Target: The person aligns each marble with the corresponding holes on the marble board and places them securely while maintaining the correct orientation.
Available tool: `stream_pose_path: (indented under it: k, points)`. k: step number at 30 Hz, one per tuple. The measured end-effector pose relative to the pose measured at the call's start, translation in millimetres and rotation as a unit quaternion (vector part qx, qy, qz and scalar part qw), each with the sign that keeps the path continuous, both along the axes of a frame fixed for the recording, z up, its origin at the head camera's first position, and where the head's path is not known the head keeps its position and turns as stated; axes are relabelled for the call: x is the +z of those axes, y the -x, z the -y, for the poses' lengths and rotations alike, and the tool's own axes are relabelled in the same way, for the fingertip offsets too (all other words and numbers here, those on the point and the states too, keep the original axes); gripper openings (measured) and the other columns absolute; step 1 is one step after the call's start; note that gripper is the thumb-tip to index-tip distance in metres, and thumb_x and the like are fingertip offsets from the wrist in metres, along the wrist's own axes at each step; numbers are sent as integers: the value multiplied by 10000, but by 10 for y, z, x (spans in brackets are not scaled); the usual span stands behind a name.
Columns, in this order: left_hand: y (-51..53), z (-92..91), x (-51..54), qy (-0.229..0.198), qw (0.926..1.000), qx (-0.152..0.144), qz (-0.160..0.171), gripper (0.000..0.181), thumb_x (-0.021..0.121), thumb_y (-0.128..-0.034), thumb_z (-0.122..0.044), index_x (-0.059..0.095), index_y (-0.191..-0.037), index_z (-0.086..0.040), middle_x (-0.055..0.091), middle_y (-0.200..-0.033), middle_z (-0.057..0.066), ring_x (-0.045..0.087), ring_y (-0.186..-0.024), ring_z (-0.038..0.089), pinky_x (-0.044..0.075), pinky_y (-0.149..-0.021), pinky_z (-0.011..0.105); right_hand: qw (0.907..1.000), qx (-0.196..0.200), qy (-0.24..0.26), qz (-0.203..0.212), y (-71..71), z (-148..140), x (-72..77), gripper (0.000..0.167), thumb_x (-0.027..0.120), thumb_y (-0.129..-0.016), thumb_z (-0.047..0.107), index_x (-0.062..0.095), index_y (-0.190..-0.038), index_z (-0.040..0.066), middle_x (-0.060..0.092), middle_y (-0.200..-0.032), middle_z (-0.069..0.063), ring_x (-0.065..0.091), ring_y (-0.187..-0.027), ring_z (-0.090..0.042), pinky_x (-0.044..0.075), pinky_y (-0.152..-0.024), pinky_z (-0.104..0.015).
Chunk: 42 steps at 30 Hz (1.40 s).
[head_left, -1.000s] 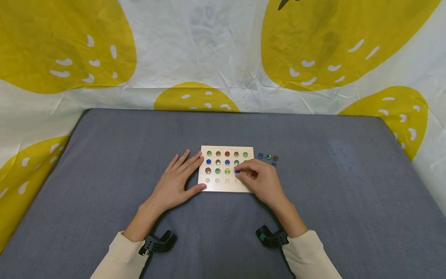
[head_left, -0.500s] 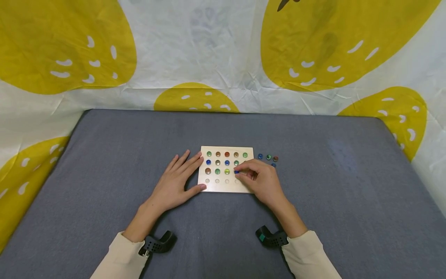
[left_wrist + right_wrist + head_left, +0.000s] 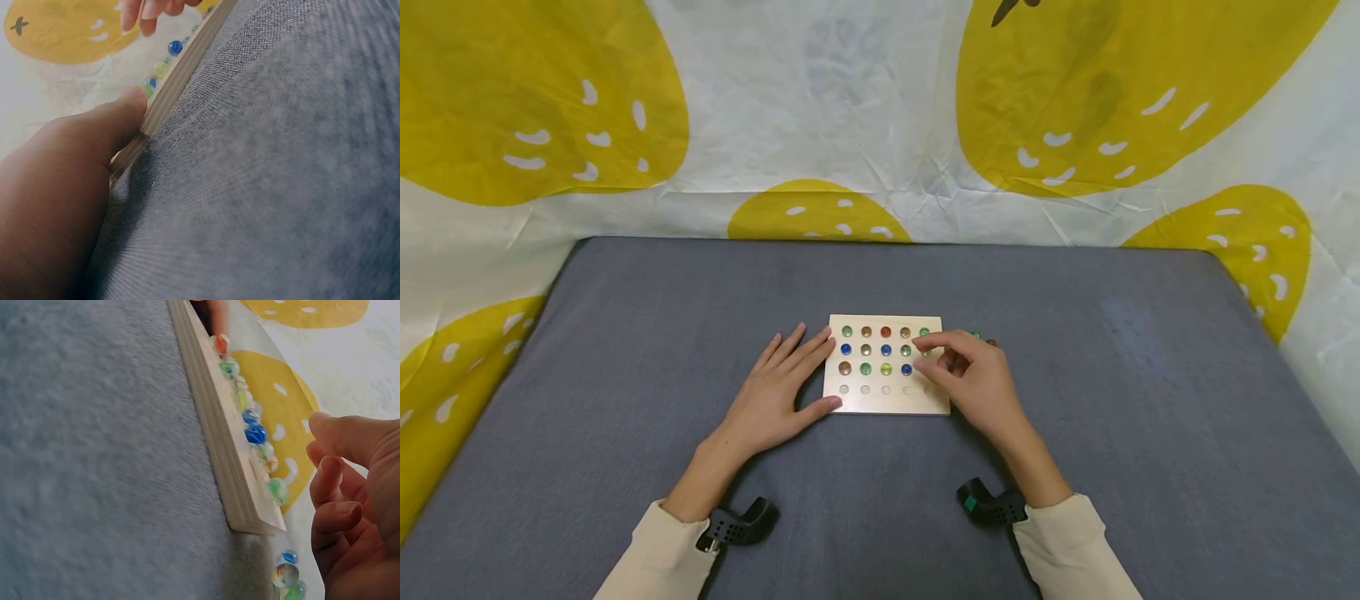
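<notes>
A pale wooden board [image 3: 872, 404] lies on the table, with rows of coloured glass marbles sitting in its round hollows. The front row of hollows [image 3: 865, 390] shows no marbles where it is visible. My left hand [image 3: 767, 400] rests with spread fingers at the board's left edge, thumb on the near corner. Just right of a blue marble [image 3: 907, 369] in the third row hovers my right hand [image 3: 973, 379]. Its thumb and index finger stand apart, with nothing between them. In the right wrist view its other fingers [image 3: 334, 515] are loosely curled. It covers the board's right part.
Loose marbles [image 3: 286, 575] lie off the board's right end, mostly hidden behind the right hand in the head view. A grey cloth [image 3: 700, 292] covers the table. Behind it hangs a white curtain [image 3: 760, 100] with yellow fruit shapes.
My right hand has let go of the blue marble, which now sits in the third row. The hand has drawn slightly right and its fingertips have parted. The left hand stays put.
</notes>
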State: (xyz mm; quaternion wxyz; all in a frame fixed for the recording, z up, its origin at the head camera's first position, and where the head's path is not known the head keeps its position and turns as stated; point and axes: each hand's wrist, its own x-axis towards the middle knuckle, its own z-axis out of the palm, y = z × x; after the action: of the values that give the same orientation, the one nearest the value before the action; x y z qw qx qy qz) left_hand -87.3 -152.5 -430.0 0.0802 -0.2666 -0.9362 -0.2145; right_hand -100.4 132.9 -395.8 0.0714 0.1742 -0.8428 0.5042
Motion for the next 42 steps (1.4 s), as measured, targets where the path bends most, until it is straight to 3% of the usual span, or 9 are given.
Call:
stream_pose_path:
  k: [5,12,20,24,31,37,42]
  points:
    - [-4,8,14,-27,10000,15,15,765,512,-910,-601,353,-1499,-139,309,-1539,13,176,-1434,284,86,-1157,472,10000,-66,-56,15,13,-21,37,209,768,-829,135,736,-1035,125,587,-749,8,491,-588,-147,413,-498,-239]
    - [-4,7,26,-77,10000,20,-9,759,525,-908,-589,365,-1493,-133,319,-1534,23,187,-1430,294,91,-1155,482,9998,-137,-14,112,32,-81,57,211,762,-837,149,733,-1040,100,644,-858,11,522,-636,-149,425,-524,-242]
    - [-1,-1,24,-98,9999,12,-39,759,542,-903,-580,368,-1491,-133,324,-1532,23,196,-1427,298,96,-1153,487,9986,-444,-48,271,72,-261,75,204,759,-844,198,745,-1042,151,684,-934,12,556,-708,-145,422,-545,-225]
    - [-4,-9,27,-136,9999,-7,-67,758,560,-897,-568,381,-1484,-122,337,-1525,34,211,-1421,309,110,-1148,496,9978,-544,47,365,68,-352,136,210,757,-842,137,742,-1046,94,691,-935,-36,559,-707,-162,415,-525,-215]
    - [-8,-5,29,-91,10000,-3,-37,768,520,-905,-602,375,-1487,-122,327,-1530,30,196,-1426,300,103,-1151,490,9992,-169,71,350,-24,-429,369,181,721,-837,-9,709,-1015,-42,664,-880,-168,527,-654,-164,402,-506,-210]
    - [-7,-3,28,-92,9999,-8,-54,772,507,-907,-612,378,-1485,-118,333,-1527,36,201,-1424,307,109,-1149,497,9992,104,-99,379,-27,-514,345,172,722,-826,-31,711,-998,-42,642,-811,-152,512,-641,-168,409,-506,-224]
    - [-7,-5,34,-68,10000,8,-33,769,514,-906,-606,374,-1488,-123,329,-1530,31,197,-1426,301,102,-1151,492,9979,119,-198,612,15,-623,225,185,736,-832,18,718,-1013,-11,631,-806,-117,498,-618,-174,408,-496,-229]
